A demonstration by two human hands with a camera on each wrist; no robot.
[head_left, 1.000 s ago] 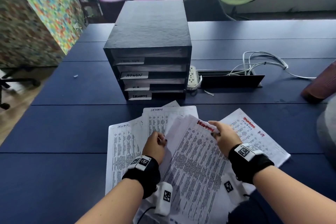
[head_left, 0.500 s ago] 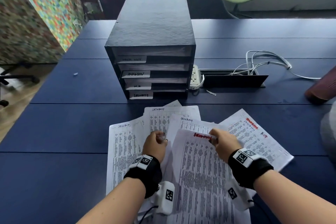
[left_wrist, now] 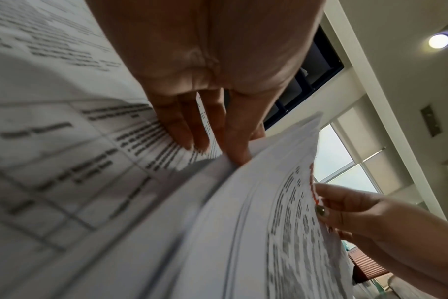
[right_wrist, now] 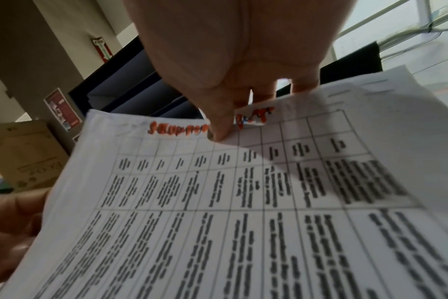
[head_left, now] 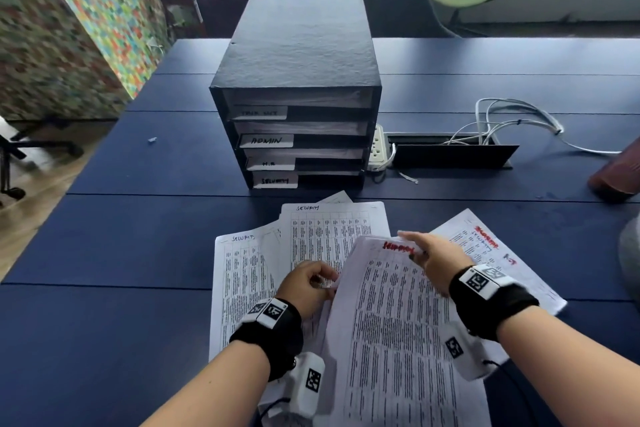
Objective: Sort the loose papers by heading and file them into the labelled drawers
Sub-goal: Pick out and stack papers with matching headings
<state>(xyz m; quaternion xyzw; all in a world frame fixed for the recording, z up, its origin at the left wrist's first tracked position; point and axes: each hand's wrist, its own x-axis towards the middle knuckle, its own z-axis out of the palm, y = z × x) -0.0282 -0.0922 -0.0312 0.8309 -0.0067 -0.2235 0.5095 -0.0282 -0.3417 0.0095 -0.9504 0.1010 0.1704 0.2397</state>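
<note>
Right wrist view shows the right hand point(right_wrist: 233, 66) pinching the top edge of a printed sheet point(right_wrist: 218, 212), thumb point(right_wrist: 218, 129) pressed right on its red heading, so part of that word is covered. In the head view the same sheet point(head_left: 398, 322) curves up off the pile, while the left hand point(head_left: 308, 282) has its fingers curled at the sheet's left edge; the left wrist view shows those fingers point(left_wrist: 233, 137) tucked between that sheet and the papers beneath, so this grip looks like a hold on the edge, though exactly what it clasps is hard to tell. Around it the other loose papers point(head_left: 249, 288) lie fanned on the blue surface point(head_left: 104, 253), several headed with what reads as "Security", one further right point(head_left: 485, 253) also marked in red. Just beyond the pile stands the black drawer unit point(head_left: 298, 97), its four drawers labelled; "ADMIN" point(head_left: 266, 140) reads clearly, the bottom label point(head_left: 275, 180) seems to match the pile's heading. Sorting appears to be mid-way, with nothing from this pile filed. The risks, as I judge them: the covered, smeared red heading could be misread and the sheet sent to the wrong drawer; a second sheet could cling and ride along; and the one-edge pinch could crease or tear the thin paper if pulled quickly.
</note>
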